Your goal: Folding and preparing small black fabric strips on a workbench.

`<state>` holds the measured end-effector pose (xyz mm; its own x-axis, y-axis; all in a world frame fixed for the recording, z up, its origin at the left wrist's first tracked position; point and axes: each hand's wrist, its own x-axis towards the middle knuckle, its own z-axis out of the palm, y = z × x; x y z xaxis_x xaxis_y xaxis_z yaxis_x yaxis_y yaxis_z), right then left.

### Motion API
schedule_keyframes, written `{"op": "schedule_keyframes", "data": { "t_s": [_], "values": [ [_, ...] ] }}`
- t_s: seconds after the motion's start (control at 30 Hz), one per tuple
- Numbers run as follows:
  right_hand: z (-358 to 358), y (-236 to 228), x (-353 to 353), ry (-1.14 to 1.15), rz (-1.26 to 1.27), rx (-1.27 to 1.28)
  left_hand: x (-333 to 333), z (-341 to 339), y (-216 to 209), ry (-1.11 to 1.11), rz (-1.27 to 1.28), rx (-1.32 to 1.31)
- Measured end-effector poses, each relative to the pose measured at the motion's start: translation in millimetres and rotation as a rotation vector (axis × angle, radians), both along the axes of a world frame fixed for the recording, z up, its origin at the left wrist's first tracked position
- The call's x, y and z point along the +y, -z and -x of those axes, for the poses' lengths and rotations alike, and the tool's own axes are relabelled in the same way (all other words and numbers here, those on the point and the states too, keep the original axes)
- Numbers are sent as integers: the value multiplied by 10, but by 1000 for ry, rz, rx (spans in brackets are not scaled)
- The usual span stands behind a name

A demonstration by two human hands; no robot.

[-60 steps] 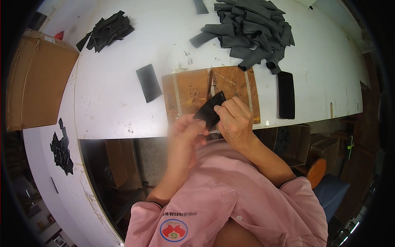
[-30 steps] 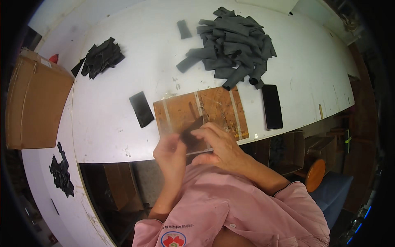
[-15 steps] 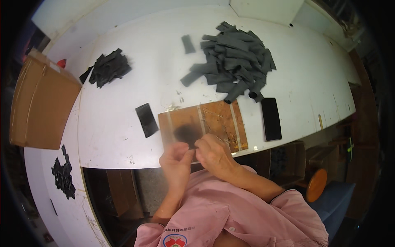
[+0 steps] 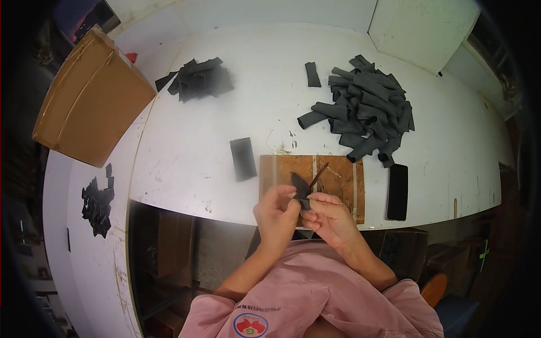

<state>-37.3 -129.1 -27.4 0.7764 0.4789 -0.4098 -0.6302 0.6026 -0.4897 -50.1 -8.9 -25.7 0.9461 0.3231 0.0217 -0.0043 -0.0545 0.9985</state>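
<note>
My left hand (image 4: 277,213) and my right hand (image 4: 333,218) are close together over the near edge of a brown board (image 4: 276,169). Both pinch a small dark fabric piece (image 4: 302,190) with their fingertips. It stands up between them, folded or spread at its upper end; its lower part is partly covered by my fingers. Just beyond it, a thin dark brown strip (image 4: 320,173) slants over the board; I cannot tell whether it is joined to the piece. A flat dark fabric rectangle (image 4: 243,159) lies left of the board.
A big heap of dark grey fabric tubes (image 4: 375,104) lies at the far right, with a single tube (image 4: 313,74) beside it. Smaller dark piles (image 4: 197,79) (image 4: 98,205) lie leftward. A black phone-like slab (image 4: 397,192) rests right of the board. A cardboard box (image 4: 93,98) stands left.
The whole view has shifted, so table things appear farther right. My right hand has turned and drawn back from over the left; the fabric piece now shows more sharply between my fingertips.
</note>
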Motion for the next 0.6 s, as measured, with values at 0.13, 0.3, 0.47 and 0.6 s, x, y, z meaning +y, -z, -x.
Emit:
{"op": "schedule_keyframes", "data": {
  "t_s": [0.13,0.3,0.47,0.6],
  "values": [
    [-33,10,-27,-122,216,-292,-18,33,65,-67,43,-52],
    [-70,36,-47,-21,258,-285,169,-2,-98,262,615,129],
    [8,-36,-44,-24,24,-331,220,54,-282,682,1256,186],
    [-125,-53,-144,134,364,-733,30,84,-305,377,514,-12]
  ]
}}
